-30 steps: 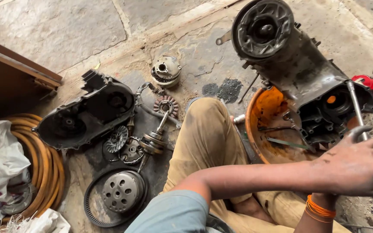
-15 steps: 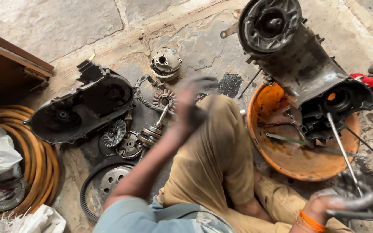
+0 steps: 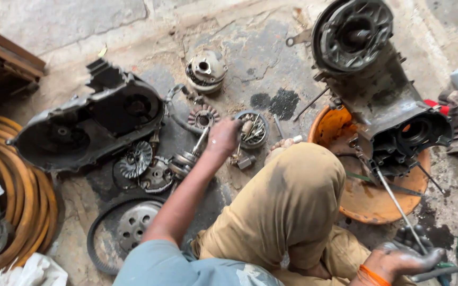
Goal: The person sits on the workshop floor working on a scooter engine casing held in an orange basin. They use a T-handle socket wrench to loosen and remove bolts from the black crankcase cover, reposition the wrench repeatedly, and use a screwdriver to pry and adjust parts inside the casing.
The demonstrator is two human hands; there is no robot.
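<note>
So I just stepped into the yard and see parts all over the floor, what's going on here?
A person sits on the stone floor among stripped engine parts. Their left hand reaches out to a small round part lying beside a toothed gear and a black engine cover. Their right hand grips a long metal rod that leans toward the engine casing, which sits over an orange basin. A belt and pulley lie near their left arm.

Left hand (image 3: 222, 139) — from engine (right side) to small round part (image 3: 252, 128)
</note>
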